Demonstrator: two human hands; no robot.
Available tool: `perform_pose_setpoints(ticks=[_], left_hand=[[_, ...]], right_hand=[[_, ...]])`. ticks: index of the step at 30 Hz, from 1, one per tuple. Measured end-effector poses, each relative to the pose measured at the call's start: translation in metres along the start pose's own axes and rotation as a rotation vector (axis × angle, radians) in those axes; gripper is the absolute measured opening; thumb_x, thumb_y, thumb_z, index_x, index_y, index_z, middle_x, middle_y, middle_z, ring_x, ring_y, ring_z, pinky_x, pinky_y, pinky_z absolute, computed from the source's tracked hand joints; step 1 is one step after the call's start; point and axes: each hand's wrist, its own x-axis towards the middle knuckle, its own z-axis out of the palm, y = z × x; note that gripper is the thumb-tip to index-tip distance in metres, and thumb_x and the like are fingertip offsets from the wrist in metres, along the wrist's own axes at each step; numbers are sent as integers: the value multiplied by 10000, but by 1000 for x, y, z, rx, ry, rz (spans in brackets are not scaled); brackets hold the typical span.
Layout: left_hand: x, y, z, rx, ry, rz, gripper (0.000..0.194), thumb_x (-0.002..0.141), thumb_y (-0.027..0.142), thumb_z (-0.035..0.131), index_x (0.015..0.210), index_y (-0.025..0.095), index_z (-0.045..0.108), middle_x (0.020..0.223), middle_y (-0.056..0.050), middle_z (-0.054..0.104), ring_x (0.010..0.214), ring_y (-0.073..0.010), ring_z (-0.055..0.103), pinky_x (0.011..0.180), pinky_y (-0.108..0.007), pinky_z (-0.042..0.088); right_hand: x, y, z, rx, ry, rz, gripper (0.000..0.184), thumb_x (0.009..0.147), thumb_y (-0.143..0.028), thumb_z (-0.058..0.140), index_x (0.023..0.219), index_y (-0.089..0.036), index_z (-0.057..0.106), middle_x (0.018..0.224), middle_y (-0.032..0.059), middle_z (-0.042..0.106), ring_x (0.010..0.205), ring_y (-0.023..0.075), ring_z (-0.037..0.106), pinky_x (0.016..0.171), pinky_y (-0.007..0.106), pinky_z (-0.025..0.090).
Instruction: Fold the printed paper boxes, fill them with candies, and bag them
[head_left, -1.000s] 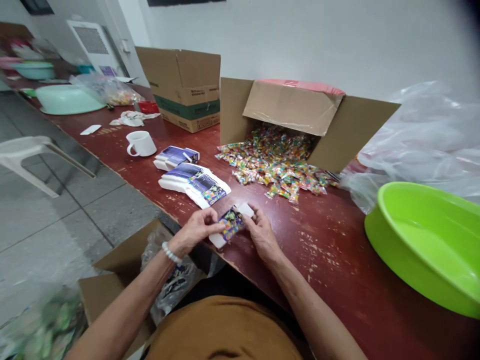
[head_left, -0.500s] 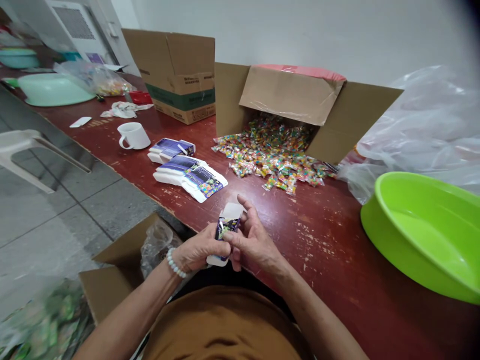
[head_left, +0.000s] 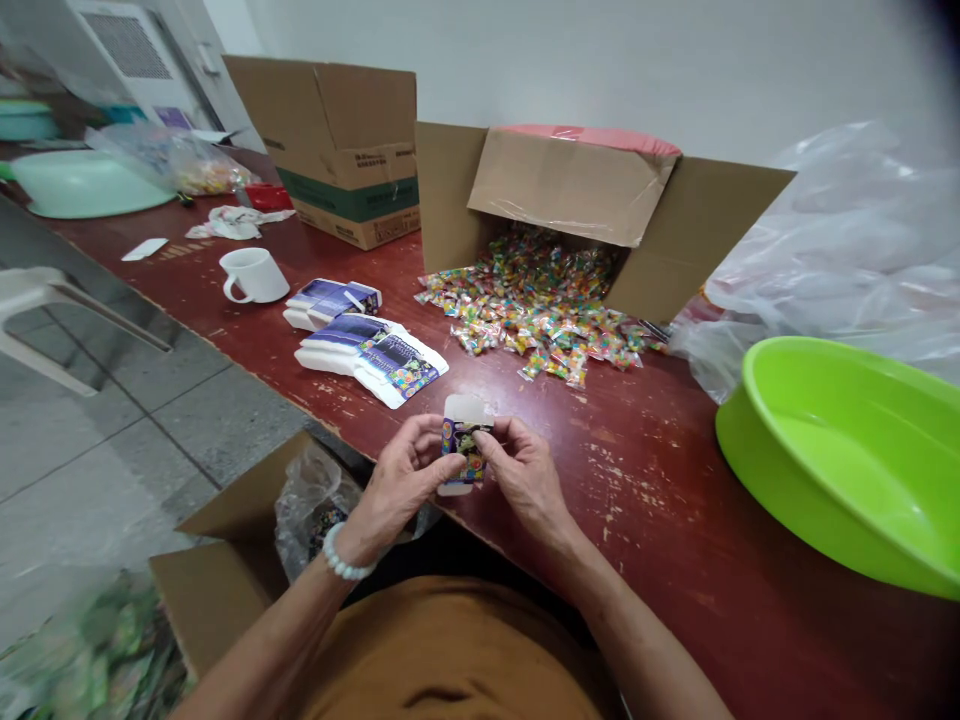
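Observation:
Between my two hands, over the table's near edge, is a small printed candy box [head_left: 466, 450] with a white flap standing up at its top end. My left hand [head_left: 409, 470] grips its left side, thumb across the front. On the other side my right hand [head_left: 523, 470] holds it, the thumb pressed on the printed face. Beyond them lies a fanned stack of flattened purple and white boxes [head_left: 401, 362], with more folded cartons [head_left: 330, 300] behind. Small wrapped candies [head_left: 544, 330] spill from a cardboard box [head_left: 559, 190] lying on its side.
A bright green basin [head_left: 847, 480] stands at the right, with clear plastic bags [head_left: 810, 250] behind it. A white mug [head_left: 253, 276] and a tall carton [head_left: 345, 160] are on the left. Below the table edge sits an open cardboard box [head_left: 217, 580] with a plastic bag inside.
The small box has been turned more upright and its front squared toward me. My right fingers, spread before, have closed around its right side, and my left hand has shifted along its left side.

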Motion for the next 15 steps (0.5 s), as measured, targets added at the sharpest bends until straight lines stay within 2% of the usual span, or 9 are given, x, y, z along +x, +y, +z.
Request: perform_pose_setpoints(ticks=[3,5,7,10,13,15], left_hand=[[-5,0,6,-16,137,91,606,736,323,785,1231,265,441,913,2,710,756,-167,693,686,-289,574],[-7,-2,9,27,173,141,607,746,317,773,1263,276,456,983,-17,711,825,-174,698,741,-292,574],[-7,-3,8,84,174,154,545,757,328,761,1242,267,520,1025,-30,707,860,-178,690,766,-289,570],[-3,-4,2,109,123,105,404,769,371,752,1122,237,609,882,-15,703,755,-166,666,681,-272,558],[2,-3,-3,80,89,55,310,788,418,733,1011,220,648,853,-16,710,731,-160,651,627,-248,526],[4,-1,-3,105,103,56,286,796,428,726,981,219,662,880,-18,717,753,-161,650,630,-242,514]], right_hand=[[1,3,1,37,51,13,424,795,-369,728,1166,-246,565,839,-14,698,717,146,638,665,261,520],[-1,5,3,72,56,-12,432,800,-369,725,1177,-260,545,838,-22,683,726,143,634,676,260,519],[-3,6,4,108,22,-51,321,823,-374,697,1102,-252,595,870,-12,679,748,142,628,697,262,515],[-1,4,-1,79,-19,-66,192,840,-395,676,903,-214,666,821,-4,670,746,143,607,717,266,497],[8,0,-9,78,-76,35,251,790,-418,725,738,-180,662,734,-3,650,693,137,580,707,272,479],[16,-3,-14,122,-119,114,276,716,-416,787,734,-175,654,714,-5,645,657,133,572,677,273,476]])
